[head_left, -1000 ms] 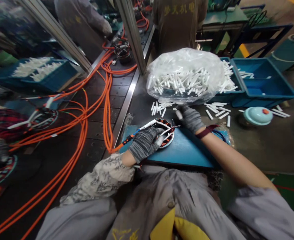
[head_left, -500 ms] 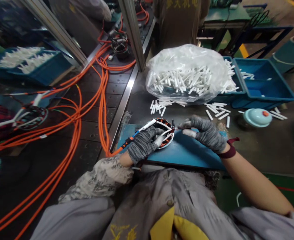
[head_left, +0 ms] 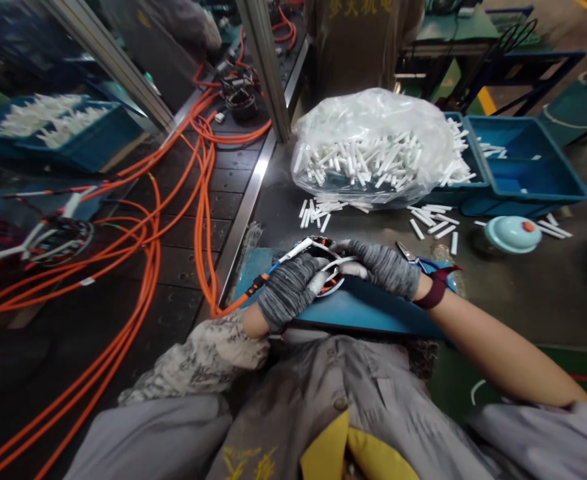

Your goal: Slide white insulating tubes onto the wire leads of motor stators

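A round motor stator (head_left: 329, 289) with copper-coloured windings rests on a blue mat (head_left: 373, 313) in front of me. White sleeves (head_left: 300, 249) cover its leads, and an orange cable (head_left: 233, 305) joins it from the left. My left hand (head_left: 290, 287), in a grey glove with white fingertips, is closed on the stator's left side, thumb across the sleeves. My right hand (head_left: 386, 267), gloved alike, pinches a white sleeved lead (head_left: 340, 261) over the stator's right side. The fingers hide much of the windings. Blue-handled cutters (head_left: 413, 257) lie just beyond my right wrist.
Behind the mat sits a clear plastic bag (head_left: 373, 147) of short white tubes, with loose tubes (head_left: 316, 213) before it. Blue bins (head_left: 538, 167) and a pale blue lidded pot (head_left: 513, 235) stand right. Orange cables (head_left: 203, 220) cover the left bench; another person (head_left: 363, 47) is opposite.
My right hand has moved left from beside the stator onto its leads, uncovering the cutters. My left hand stays on the stator.
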Demonstrator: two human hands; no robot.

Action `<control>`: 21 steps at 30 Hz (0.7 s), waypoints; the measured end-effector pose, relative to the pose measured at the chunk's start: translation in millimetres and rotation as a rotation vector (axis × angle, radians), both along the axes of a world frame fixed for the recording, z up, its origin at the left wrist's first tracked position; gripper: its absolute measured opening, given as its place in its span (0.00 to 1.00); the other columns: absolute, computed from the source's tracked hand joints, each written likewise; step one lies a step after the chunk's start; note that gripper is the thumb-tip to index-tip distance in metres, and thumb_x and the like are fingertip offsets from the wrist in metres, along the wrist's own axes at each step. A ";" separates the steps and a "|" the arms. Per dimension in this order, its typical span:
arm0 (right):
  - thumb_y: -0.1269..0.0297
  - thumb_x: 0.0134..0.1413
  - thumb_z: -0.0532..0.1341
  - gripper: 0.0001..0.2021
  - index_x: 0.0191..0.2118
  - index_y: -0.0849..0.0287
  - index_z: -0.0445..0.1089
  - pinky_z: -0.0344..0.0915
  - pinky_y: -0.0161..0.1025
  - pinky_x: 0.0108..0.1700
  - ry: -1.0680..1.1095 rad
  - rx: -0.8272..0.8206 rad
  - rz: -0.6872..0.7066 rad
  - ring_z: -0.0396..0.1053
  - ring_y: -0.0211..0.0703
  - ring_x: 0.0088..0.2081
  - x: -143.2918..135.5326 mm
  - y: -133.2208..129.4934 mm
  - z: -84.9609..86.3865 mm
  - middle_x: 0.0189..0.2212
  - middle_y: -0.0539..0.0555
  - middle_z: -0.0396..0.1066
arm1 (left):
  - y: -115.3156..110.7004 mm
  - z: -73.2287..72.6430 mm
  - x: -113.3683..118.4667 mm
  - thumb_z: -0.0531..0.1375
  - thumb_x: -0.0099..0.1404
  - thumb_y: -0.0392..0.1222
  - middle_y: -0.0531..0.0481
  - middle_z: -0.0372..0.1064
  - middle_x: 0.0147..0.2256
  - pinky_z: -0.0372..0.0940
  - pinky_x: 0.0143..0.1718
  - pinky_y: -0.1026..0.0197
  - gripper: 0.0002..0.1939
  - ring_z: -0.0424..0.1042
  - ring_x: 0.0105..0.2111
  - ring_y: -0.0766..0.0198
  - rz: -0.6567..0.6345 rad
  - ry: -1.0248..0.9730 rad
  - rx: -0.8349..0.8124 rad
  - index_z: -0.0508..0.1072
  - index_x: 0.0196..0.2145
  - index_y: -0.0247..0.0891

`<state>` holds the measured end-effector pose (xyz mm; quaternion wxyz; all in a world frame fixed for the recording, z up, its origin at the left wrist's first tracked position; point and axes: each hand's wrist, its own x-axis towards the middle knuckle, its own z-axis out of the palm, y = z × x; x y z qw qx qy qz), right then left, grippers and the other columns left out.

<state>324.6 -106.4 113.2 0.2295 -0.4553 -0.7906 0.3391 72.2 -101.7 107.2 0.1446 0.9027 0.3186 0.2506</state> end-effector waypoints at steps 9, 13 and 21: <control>0.58 0.67 0.57 0.20 0.57 0.59 0.75 0.69 0.50 0.59 -0.469 0.057 -0.480 0.74 0.55 0.52 48.5 57.6 -44.5 0.53 0.62 0.78 | -63.3 7.9 -76.1 0.63 0.70 0.46 0.45 0.75 0.58 0.67 0.63 0.46 0.17 0.68 0.64 0.51 -0.238 0.267 0.301 0.76 0.54 0.42; 0.60 0.67 0.56 0.24 0.65 0.61 0.69 0.65 0.53 0.60 -0.589 0.069 -0.532 0.69 0.61 0.58 35.2 82.9 -55.3 0.62 0.67 0.70 | -66.0 9.2 -86.2 0.62 0.70 0.34 0.53 0.81 0.50 0.68 0.60 0.52 0.11 0.75 0.57 0.58 -0.185 0.234 0.359 0.77 0.48 0.43; 0.59 0.66 0.56 0.21 0.57 0.65 0.75 0.66 0.51 0.54 -0.663 0.087 -0.576 0.70 0.62 0.53 25.3 108.9 -53.3 0.54 0.70 0.74 | -58.6 40.6 -17.4 0.62 0.73 0.38 0.52 0.82 0.46 0.72 0.50 0.47 0.06 0.80 0.47 0.55 0.153 0.124 0.450 0.77 0.46 0.42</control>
